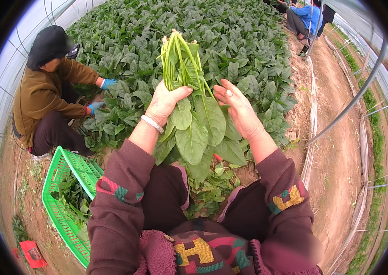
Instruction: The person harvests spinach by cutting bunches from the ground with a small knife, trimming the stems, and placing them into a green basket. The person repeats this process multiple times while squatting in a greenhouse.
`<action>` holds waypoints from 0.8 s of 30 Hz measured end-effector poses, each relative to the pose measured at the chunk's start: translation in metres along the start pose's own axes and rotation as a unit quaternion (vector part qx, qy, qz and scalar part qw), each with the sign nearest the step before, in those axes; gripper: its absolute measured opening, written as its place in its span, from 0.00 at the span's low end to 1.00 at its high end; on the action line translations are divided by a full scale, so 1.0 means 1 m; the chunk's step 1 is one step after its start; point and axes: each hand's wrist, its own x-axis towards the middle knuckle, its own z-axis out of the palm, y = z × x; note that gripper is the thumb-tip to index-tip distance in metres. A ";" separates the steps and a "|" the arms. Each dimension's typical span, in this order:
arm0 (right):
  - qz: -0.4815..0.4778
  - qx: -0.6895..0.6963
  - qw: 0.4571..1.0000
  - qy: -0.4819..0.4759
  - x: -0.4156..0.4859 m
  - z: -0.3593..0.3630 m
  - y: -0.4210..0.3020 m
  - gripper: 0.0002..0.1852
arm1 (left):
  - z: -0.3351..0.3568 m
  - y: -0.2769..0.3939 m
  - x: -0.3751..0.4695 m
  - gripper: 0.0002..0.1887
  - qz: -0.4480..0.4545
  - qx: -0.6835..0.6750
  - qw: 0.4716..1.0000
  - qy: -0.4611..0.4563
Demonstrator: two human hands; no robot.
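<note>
A bunch of spinach (pixel 194 127) hangs in front of me, its pale stems (pixel 176 58) and root ends up and its broad leaves down. My left hand (pixel 168 103) grips it around the stems, thumb across the front, with a silver bracelet on that wrist. Just to the right of the bunch, my right hand (pixel 233 103) is held up with its fingers apart. It grasps nothing; whether its fingertips brush the outer stem I cannot tell. Loose spinach leaves (pixel 211 192) lie on the soil between my shoes.
A green plastic crate (pixel 66 220) with spinach in it stands at my left. Beyond it a co-worker (pixel 49 89) in blue gloves crouches by the spinach bed (pixel 187 17). A red bag (pixel 32 253) lies lower left. Metal greenhouse hoops (pixel 355 99) curve at right; other people (pixel 305 17) are farther back.
</note>
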 end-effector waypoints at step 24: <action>0.227 -0.247 0.942 -0.009 -0.032 -0.043 0.075 0.30 | -0.277 0.027 -0.449 0.49 -0.168 0.875 0.402 0.213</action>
